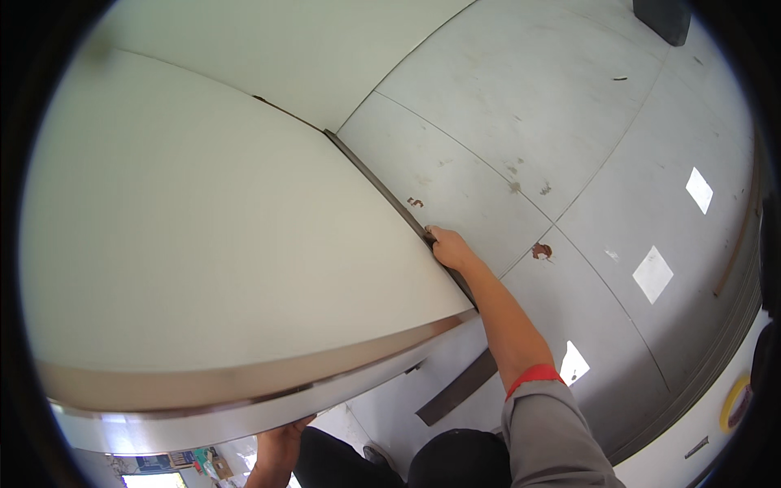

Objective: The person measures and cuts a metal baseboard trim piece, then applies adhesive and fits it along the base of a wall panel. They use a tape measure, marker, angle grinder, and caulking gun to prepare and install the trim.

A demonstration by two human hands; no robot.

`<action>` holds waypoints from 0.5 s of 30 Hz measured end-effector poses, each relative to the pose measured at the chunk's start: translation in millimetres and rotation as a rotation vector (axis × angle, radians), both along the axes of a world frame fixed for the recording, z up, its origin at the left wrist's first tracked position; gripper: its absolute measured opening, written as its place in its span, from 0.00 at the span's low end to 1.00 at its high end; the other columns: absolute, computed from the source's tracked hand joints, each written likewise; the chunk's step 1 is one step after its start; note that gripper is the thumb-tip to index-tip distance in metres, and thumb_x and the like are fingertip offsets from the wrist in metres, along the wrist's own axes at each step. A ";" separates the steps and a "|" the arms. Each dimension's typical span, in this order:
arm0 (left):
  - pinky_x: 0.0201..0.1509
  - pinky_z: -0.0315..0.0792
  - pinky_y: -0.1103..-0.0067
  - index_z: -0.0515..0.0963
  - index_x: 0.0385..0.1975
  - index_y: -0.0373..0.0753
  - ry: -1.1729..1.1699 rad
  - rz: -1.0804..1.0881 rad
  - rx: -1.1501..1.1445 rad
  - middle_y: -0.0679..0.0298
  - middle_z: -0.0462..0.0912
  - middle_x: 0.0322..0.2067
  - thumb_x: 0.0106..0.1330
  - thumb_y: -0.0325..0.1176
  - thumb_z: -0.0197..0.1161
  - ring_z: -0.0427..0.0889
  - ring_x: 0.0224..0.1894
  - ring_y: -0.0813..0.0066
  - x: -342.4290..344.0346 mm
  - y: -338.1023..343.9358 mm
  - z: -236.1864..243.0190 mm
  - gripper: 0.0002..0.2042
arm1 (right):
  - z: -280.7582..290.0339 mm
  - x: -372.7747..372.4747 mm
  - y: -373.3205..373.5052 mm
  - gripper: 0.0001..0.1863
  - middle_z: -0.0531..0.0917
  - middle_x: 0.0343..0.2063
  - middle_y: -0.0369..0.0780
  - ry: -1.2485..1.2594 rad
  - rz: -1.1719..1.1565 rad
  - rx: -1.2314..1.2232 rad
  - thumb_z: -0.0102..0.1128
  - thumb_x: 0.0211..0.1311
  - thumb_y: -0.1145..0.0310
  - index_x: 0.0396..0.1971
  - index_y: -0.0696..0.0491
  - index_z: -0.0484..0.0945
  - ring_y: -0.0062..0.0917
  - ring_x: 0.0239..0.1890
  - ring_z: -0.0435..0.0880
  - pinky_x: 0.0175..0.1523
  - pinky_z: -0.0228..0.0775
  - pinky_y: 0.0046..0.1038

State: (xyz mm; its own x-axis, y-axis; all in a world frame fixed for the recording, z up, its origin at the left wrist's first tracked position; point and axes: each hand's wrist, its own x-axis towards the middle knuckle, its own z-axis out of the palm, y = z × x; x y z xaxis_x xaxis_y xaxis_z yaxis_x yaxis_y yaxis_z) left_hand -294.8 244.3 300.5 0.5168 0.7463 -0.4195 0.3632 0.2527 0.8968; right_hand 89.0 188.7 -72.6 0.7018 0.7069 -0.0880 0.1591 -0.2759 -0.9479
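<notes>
A large cream-white panel (228,244) spreads across the left and middle of the head view. Along its right edge runs a narrow dark strip (374,179). My right hand (447,246) is closed round this strip, a little short of the panel's near corner. At the panel's near side is a pale, glossy band (325,387). Just under that band, my left hand (279,447) reaches up from below; its fingers are mostly hidden, and I cannot make out whether they grip the edge. A dark flat strip (460,390) hangs or lies beneath the near corner.
Grey floor tiles (488,98) with brown-red marks lie to the right. A second white panel (285,41) meets the far edge. A dark block (663,20) stands at the far right. Near the right rim are a yellow tape roll (735,403) and long strips (691,407).
</notes>
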 end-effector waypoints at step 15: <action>0.56 0.83 0.66 0.71 0.61 0.36 0.021 0.078 -0.086 0.55 0.80 0.56 0.74 0.43 0.60 0.82 0.56 0.60 -7.5 2.8 -0.1 0.22 | 1.5 27.3 44.8 0.23 0.83 0.46 0.56 -0.032 0.049 -0.076 0.48 0.57 0.78 0.54 0.57 0.77 0.52 0.51 0.81 0.57 0.72 0.45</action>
